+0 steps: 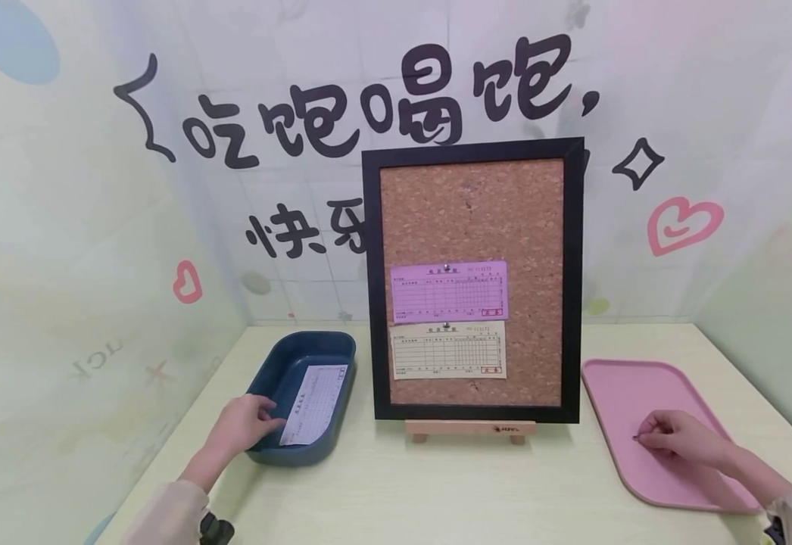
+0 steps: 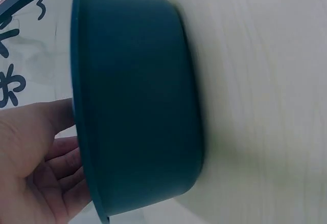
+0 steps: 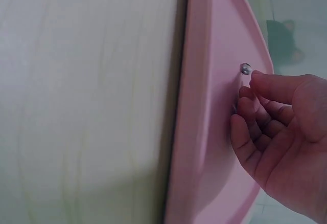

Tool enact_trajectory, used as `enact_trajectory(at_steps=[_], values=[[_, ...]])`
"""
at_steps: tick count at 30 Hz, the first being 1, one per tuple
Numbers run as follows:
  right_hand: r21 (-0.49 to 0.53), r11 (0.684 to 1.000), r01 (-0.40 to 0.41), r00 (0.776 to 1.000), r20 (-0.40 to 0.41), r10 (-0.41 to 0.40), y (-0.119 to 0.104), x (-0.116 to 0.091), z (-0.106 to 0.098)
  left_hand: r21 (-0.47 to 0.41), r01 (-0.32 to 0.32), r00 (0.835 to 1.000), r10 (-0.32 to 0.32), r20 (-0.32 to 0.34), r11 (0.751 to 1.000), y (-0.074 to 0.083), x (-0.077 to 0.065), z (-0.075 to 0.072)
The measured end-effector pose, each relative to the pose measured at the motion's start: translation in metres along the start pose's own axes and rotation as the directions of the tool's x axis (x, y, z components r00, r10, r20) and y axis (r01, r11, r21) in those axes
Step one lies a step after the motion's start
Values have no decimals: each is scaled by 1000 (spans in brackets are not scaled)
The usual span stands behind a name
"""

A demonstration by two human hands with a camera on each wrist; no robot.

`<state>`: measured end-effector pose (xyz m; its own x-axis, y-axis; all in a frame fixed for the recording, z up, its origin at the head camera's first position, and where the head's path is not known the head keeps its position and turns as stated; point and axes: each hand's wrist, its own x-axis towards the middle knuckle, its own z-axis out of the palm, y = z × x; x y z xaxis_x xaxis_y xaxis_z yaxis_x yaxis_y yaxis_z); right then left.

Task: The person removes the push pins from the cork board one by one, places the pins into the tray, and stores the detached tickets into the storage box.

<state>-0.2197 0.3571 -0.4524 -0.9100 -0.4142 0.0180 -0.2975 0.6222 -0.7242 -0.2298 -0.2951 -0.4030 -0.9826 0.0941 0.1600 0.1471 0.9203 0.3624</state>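
Overhanging the bin (image 1: 307,344), the left hand (image 1: 249,420), thumb and fingers apart, nears the slip (image 1: 316,405) inside; the right hand (image 1: 685,437) curls beside a pin (image 3: 246,69) over the tray (image 1: 641,382), pinch indeterminable. Between the hands: corkboard (image 1: 471,216).

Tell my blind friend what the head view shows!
A left hand reaches into a rectangular blue tray holding a white paper slip; the right hand pinches a metal pin over a pink tray. Between them, a black-framed cork board displays a purple slip and a cream slip.
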Motion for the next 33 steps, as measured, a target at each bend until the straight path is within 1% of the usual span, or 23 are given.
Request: enact_trajectory(at_steps=[3,5,7,10,13,16,18,20,22,25,28,31,33], values=[[-12,999,32,999,-10,-32,-4,2,-7,-9,-10,999,10,-37,1000,3,4,-3],[-17,997,81,997,-17,-81,-6,5,-12,-23,-17,998,16,-60,1000,9,9,-6],[-10,993,121,993,-9,-121,-10,8,-17,-45,-38,996,34,-86,998,18,13,-9],[-36,985,168,985,-24,-169,-21,14,-25,-91,-87,989,75,-126,992,38,22,-10],[-82,979,189,979,-57,-194,-36,20,-31,-132,-144,975,117,-190,981,59,30,-8],[-126,978,167,981,-82,-178,-55,27,-36,-169,-189,955,141,-262,967,80,39,-6],[-145,981,130,986,-82,-142,-68,33,-38,-189,-223,937,157,-311,956,94,46,-6],[-169,980,102,989,-87,-118,-81,38,-39,-209,-246,920,160,-359,947,108,53,-6],[-193,977,91,990,-92,-110,-94,43,-42,-229,-266,902,158,-401,937,120,61,-6],[-227,966,119,983,-110,-147,-114,50,-45,-270,-292,879,146,-454,918,135,71,-7],[-246,950,191,967,-121,-225,-133,56,-47,-294,-324,854,144,-499,899,147,79,-8],[-241,941,237,957,-110,-269,-149,63,-48,-292,-348,832,149,-535,891,156,86,-7],[-240,939,246,955,-106,-277,-159,67,-48,-288,-357,822,153,-548,889,161,90,-6]])
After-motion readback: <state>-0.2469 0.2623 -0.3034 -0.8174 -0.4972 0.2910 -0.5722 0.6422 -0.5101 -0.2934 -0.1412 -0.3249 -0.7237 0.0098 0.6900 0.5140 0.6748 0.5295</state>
